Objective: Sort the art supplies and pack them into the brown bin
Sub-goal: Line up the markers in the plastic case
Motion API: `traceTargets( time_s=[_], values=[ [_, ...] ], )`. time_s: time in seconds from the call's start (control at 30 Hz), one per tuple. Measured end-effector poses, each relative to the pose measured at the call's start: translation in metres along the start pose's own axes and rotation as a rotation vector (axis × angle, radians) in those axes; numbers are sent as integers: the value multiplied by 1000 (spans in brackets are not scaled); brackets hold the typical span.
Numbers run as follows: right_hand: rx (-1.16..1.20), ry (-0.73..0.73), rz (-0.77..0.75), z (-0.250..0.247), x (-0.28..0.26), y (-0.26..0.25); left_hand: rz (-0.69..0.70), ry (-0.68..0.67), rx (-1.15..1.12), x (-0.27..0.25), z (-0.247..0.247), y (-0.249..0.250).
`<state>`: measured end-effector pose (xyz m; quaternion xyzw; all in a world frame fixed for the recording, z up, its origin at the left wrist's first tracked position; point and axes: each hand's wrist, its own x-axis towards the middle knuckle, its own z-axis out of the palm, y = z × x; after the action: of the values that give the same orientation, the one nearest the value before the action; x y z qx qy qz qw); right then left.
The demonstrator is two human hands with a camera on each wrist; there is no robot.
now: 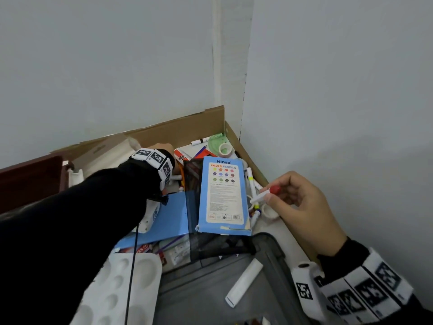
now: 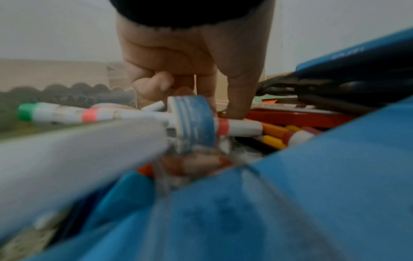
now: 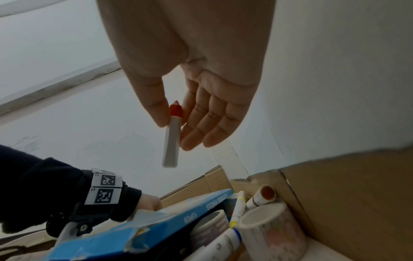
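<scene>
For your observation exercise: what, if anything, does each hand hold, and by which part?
The right hand pinches a red-capped white marker just below its cap. The left hand reaches among markers; any hold cannot be told.

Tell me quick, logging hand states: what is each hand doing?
Left hand: down among the markers in the box, grip cannot be told.
Right hand: pinching a red-capped marker.

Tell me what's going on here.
A person is sorting art supplies in a cardboard box in the corner. The right hand pinches a white marker with a red cap above the box's right edge. The left hand reaches down among the loose markers near a roll of blue tape. A blue colour pencil box lies on top of the pile.
</scene>
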<state>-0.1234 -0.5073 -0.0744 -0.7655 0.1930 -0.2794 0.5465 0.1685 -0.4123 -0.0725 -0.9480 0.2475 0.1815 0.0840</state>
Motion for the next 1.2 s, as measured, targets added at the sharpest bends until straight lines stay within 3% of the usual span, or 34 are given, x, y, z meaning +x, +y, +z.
traceTargets(
  time_s=[0.1,0.2,0.3,0.4,0.57,0.73,1.0,1.2],
  values=[
    [-26,-7,-2,0,-6,-6,-25,48,-105,-5,-4,-1],
    [-33,-35,-27,2,-17,-15,11,223,-347,-19,-18,-6],
    [-84,-95,-23,5,-31,-24,44,362,-548,-50,-41,-9],
    [-147,-181,-14,9,-50,-33,119,415,-756,-94,-61,-8],
    [-164,-318,22,20,-94,-50,350,424,-1059,-192,-60,-16],
    [-219,-410,64,32,-148,-52,475,315,-1201,-273,-10,-31],
    [-191,-281,80,47,-198,-37,295,250,-1291,-313,97,-31],
    [-299,-230,60,54,-202,-35,222,166,-1309,-326,133,-22]
  ],
)
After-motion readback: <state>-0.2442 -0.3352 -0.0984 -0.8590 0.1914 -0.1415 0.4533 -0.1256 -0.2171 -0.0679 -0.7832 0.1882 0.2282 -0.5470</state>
